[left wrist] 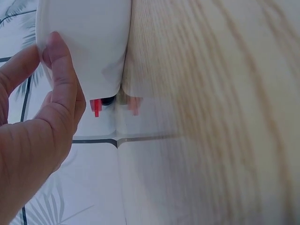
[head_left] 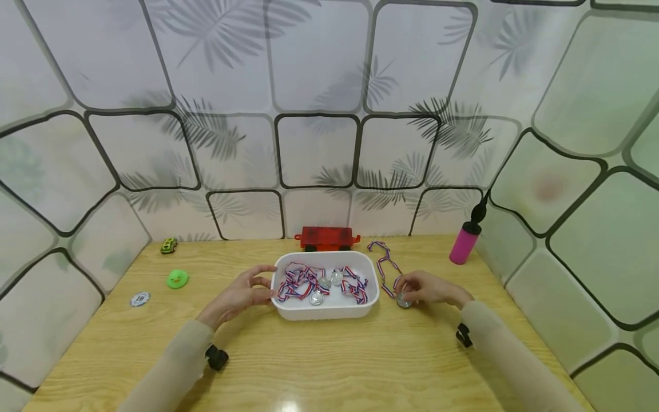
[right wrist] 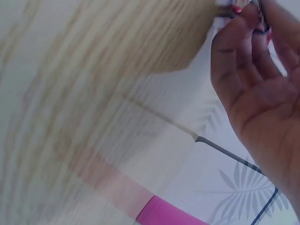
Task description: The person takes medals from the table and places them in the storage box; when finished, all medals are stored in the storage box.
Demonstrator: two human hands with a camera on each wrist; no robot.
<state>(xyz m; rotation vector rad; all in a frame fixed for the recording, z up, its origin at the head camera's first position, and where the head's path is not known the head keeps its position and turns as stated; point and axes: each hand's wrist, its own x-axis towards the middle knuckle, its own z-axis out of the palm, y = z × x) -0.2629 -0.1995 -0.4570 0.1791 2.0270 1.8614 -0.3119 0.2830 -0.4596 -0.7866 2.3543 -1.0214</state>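
Note:
A white plastic tub stands at the middle of the table, with silver medals and their tangled red, white and blue ribbons inside. My left hand holds the tub's left side by the rim; in the left wrist view its fingers lie against the white wall. To the right of the tub, my right hand pinches another silver medal by its edge, low over the table. That medal's striped ribbon trails away across the wood behind it.
Right behind the tub stands a red toy wagon. A pink hand pump with a black top is at the back right. On the left lie a small green toy car, a green duck-face disc and a poker chip.

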